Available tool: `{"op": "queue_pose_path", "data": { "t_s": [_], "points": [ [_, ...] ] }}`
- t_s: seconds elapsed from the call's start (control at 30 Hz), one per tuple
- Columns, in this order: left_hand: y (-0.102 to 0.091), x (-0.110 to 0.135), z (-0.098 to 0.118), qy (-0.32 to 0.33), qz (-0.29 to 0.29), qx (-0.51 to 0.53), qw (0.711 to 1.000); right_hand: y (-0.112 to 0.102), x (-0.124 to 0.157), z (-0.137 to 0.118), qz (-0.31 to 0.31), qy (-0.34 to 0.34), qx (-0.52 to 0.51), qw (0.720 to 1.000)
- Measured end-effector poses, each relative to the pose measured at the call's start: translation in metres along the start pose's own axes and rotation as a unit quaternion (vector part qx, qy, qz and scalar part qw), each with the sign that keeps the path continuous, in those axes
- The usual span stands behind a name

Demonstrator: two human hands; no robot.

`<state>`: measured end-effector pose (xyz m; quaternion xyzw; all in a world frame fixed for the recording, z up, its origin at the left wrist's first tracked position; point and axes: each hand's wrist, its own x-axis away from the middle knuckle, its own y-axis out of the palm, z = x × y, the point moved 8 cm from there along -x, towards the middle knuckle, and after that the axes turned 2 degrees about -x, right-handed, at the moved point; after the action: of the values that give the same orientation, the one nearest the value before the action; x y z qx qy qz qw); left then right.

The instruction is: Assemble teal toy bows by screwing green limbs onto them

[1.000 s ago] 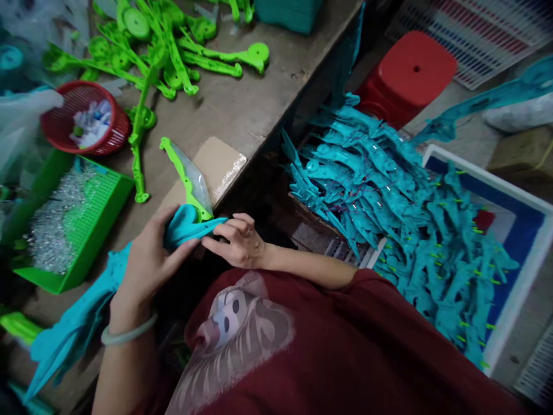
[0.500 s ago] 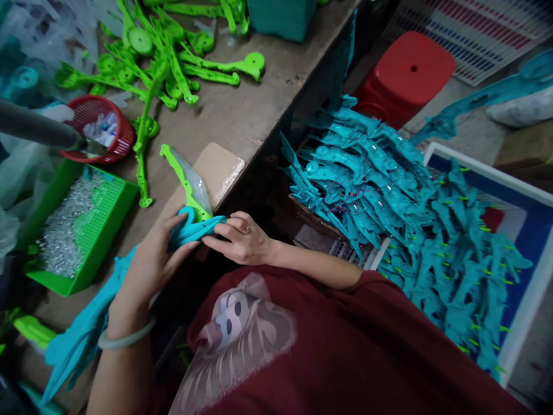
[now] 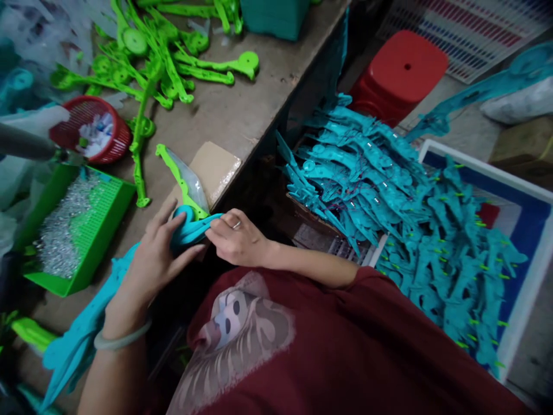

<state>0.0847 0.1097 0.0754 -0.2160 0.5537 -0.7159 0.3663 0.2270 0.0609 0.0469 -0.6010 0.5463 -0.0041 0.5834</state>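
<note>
At the bench edge, a turquoise plastic part (image 3: 193,231) with a rounded end lies against a lime-green plastic arm (image 3: 179,173) that has a clear blade-like piece along it. My left hand (image 3: 151,253), a bangle on its wrist, curves around the rounded end, thumb below and fingers above. The fingers of my right hand (image 3: 235,236), one with a ring, are closed on the narrow end. Its fingertips are partly hidden. Under my left forearm lie more long turquoise parts (image 3: 93,305).
Lime-green parts (image 3: 147,52) are heaped at the back of the bench. A red basket (image 3: 116,144) and a green tray (image 3: 108,207) of small shiny pieces stand left. Turquoise parts (image 3: 358,155) pile up on the right, beside a white-rimmed crate (image 3: 488,167) and a red stool (image 3: 404,63).
The view has shifted slightly. My left hand's fingers and thumb have spread a little on the turquoise part, and my right hand has curled more tightly at its narrow end.
</note>
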Motion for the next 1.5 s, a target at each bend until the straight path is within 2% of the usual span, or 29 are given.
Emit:
{"op": "queue_pose_path", "data": {
  "t_s": [0.07, 0.13, 0.17, 0.2, 0.27, 0.33, 0.4, 0.47, 0.53, 0.63, 0.7, 0.77, 0.87, 0.97, 1.07, 1.1, 1.13, 1.2, 1.23, 1.27, 1.3, 1.4, 1.47, 1.5],
  "points": [
    [0.001, 0.004, 0.007, 0.012, 0.025, -0.056, 0.998, -0.022, 0.000, 0.020, 0.074, 0.010, -0.098, 0.992],
    [0.005, 0.008, 0.013, 0.007, 0.066, -0.106, 0.992, -0.043, -0.002, 0.059, 0.155, 0.091, -0.149, 0.972],
    [0.007, 0.010, 0.017, 0.007, 0.088, -0.121, 0.989, -0.049, -0.006, 0.079, 0.173, 0.131, -0.150, 0.965],
    [0.011, 0.011, 0.022, 0.010, 0.111, -0.130, 0.985, -0.051, -0.015, 0.094, 0.163, 0.144, -0.142, 0.966],
    [0.017, 0.013, 0.029, 0.019, 0.155, -0.138, 0.978, -0.040, -0.046, 0.103, 0.065, 0.076, -0.121, 0.988],
    [0.022, 0.015, 0.034, 0.029, 0.182, -0.136, 0.973, -0.016, -0.075, 0.094, -0.086, -0.047, -0.096, 0.991],
    [0.023, 0.017, 0.035, 0.025, 0.199, -0.134, 0.970, 0.009, -0.093, 0.080, -0.216, -0.155, -0.070, 0.961],
    [0.023, 0.020, 0.033, 0.007, 0.209, -0.135, 0.969, 0.027, -0.103, 0.066, -0.296, -0.241, -0.056, 0.923],
    [0.023, 0.023, 0.032, -0.004, 0.211, -0.125, 0.969, 0.037, -0.107, 0.055, -0.340, -0.312, -0.047, 0.886],
    [0.024, 0.027, 0.032, 0.004, 0.226, -0.100, 0.969, 0.040, -0.109, 0.047, -0.363, -0.393, -0.036, 0.844],
    [0.024, 0.029, 0.031, -0.013, 0.238, -0.101, 0.966, 0.040, -0.109, 0.045, -0.361, -0.427, -0.041, 0.828],
    [0.025, 0.029, 0.030, -0.031, 0.236, -0.103, 0.966, 0.041, -0.109, 0.045, -0.359, -0.435, -0.048, 0.825],
    [0.023, 0.027, 0.033, -0.024, 0.230, -0.098, 0.968, 0.044, -0.107, 0.044, -0.371, -0.420, -0.050, 0.827],
    [0.022, 0.023, 0.034, -0.038, 0.232, -0.103, 0.966, 0.037, -0.107, 0.043, -0.404, -0.393, -0.063, 0.824],
    [0.025, 0.020, 0.039, -0.042, 0.243, -0.115, 0.962, 0.027, -0.126, 0.050, -0.444, -0.316, -0.085, 0.834],
    [0.026, 0.019, 0.042, -0.045, 0.247, -0.120, 0.961, 0.025, -0.142, 0.055, -0.431, -0.275, -0.099, 0.853],
    [0.028, 0.017, 0.044, -0.052, 0.245, -0.126, 0.960, 0.022, -0.163, 0.061, -0.394, -0.225, -0.120, 0.883],
    [0.027, 0.015, 0.046, -0.072, 0.227, -0.131, 0.963, 0.020, -0.214, 0.073, -0.269, -0.117, -0.192, 0.937],
    [0.023, 0.016, 0.046, -0.082, 0.215, -0.125, 0.965, 0.024, -0.236, 0.076, -0.210, -0.072, -0.244, 0.944],
    [0.017, 0.020, 0.046, -0.087, 0.207, -0.115, 0.968, 0.033, -0.255, 0.075, -0.175, -0.037, -0.301, 0.937],
    [0.007, 0.028, 0.047, -0.089, 0.208, -0.102, 0.969, 0.046, -0.269, 0.071, -0.171, -0.014, -0.361, 0.917],
    [-0.037, 0.067, 0.035, -0.108, 0.247, -0.068, 0.961, 0.093, -0.291, 0.041, -0.265, 0.022, -0.504, 0.822],
    [-0.065, 0.096, 0.006, -0.159, 0.278, -0.058, 0.946, 0.114, -0.295, 0.024, -0.318, 0.044, -0.545, 0.775],
    [-0.074, 0.105, -0.014, -0.185, 0.278, -0.053, 0.941, 0.122, -0.296, 0.017, -0.331, 0.050, -0.555, 0.762]
  ]
}}
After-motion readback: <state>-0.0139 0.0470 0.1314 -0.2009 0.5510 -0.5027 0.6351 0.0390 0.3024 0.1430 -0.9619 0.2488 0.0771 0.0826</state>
